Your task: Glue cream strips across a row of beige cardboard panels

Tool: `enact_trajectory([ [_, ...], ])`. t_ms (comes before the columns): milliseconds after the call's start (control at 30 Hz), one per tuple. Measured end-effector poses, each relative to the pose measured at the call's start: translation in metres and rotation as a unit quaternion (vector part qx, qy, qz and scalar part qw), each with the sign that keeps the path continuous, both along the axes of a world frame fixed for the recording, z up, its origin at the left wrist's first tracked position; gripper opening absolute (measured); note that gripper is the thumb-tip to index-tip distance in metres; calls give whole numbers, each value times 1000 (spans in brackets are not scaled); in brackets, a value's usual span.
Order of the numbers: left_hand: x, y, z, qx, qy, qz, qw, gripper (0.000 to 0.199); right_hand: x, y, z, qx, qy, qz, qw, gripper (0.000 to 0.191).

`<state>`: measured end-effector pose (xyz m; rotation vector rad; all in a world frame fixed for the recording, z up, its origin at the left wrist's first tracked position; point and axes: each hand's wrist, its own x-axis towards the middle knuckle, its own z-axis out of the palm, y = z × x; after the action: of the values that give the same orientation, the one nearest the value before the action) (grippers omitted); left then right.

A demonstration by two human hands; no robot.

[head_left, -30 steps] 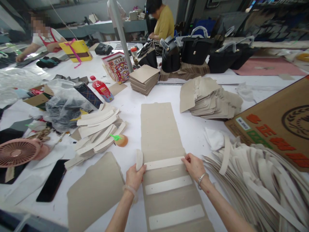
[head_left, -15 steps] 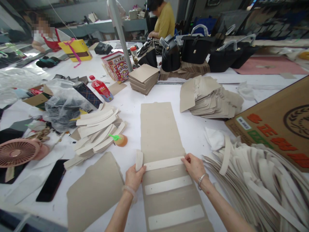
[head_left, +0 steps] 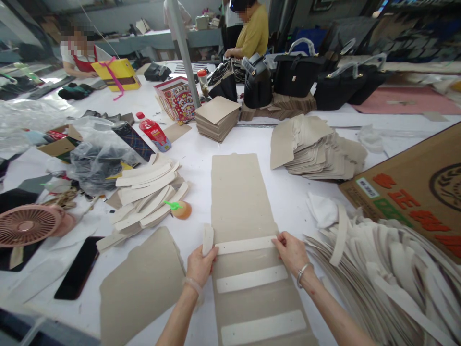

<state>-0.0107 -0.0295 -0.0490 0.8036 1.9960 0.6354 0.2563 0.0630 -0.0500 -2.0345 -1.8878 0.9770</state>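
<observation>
A long column of overlapping beige panels (head_left: 239, 197) runs up the middle of the table. Across one panel lies a pale strip (head_left: 247, 245), pinched at its ends by both hands. My left hand (head_left: 200, 263) is closed on the strip's left end and also carries a small stack of pale strips (head_left: 208, 239) that stands up from the fist. On the right end, my right hand (head_left: 291, 249) presses thumb and fingers together. Closer to me, a second strip (head_left: 252, 279) and a third strip (head_left: 263, 328) lie flat on panels.
Left are a pile of curved strips (head_left: 147, 192), an orange glue bottle (head_left: 182, 209), a phone (head_left: 77, 269), a pink fan (head_left: 30, 225) and a loose panel (head_left: 144, 283). Right are a heap of strips (head_left: 392, 274), a carton (head_left: 414, 192) and stacked panels (head_left: 317, 149). Black handbags (head_left: 297, 74) stand behind.
The view has shifted slightly. Both hands keep their grip on the ends of the same strip, almost unmoved.
</observation>
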Motion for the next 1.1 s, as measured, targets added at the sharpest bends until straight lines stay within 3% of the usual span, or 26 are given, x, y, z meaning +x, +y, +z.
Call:
enact_trajectory([
  [1100, 1, 13, 1, -29, 68, -25, 997, 27, 1, -2, -5, 21, 5, 1, 1000, 20],
])
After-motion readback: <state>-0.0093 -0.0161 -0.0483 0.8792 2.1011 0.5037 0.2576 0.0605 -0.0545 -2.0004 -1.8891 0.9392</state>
